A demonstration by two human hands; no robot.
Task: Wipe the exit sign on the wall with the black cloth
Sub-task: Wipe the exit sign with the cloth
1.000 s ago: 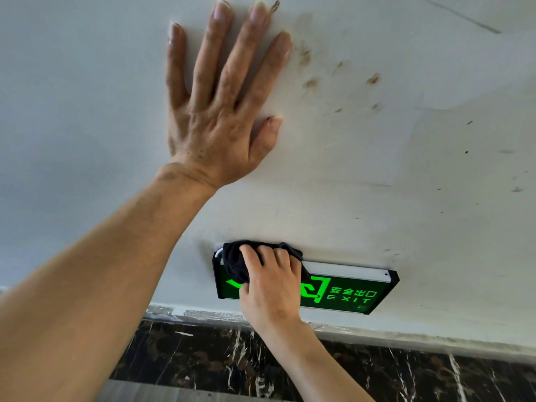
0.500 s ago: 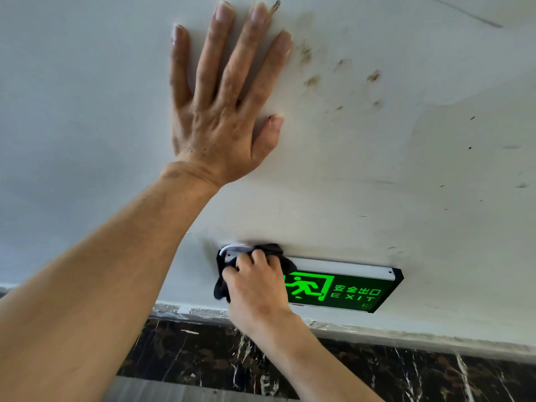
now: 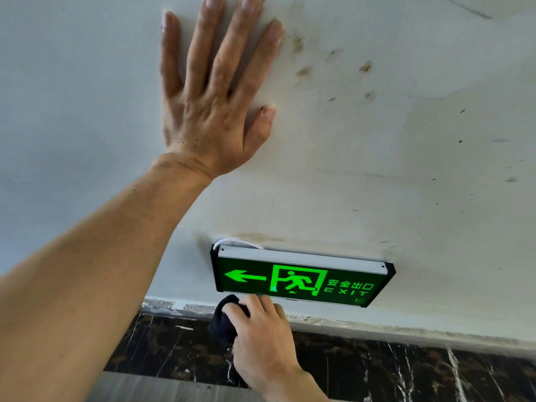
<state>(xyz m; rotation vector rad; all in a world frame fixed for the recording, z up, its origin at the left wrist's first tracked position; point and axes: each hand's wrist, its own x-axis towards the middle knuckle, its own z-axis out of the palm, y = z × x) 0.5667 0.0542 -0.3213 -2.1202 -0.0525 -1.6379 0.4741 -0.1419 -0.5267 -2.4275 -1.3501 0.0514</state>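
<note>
Gripping black cloth (image 3: 222,320), right hand (image 3: 261,340) under exit sign (image 3: 301,278); left hand (image 3: 211,111) flat, fingers spread, on wall (image 3: 406,169).

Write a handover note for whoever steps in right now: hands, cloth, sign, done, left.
Left hand: flat and open on the white wall above the sign, bracing.
Right hand: closed on the black cloth, at the bottom edge of the exit sign, below its left half.
Sign: mounted low on the wall, lit, whole face uncovered.
Done: cannot tell from this view how much has been wiped.
Left: probably the bottom edge towards the right end; check the face and top rail too.
</note>
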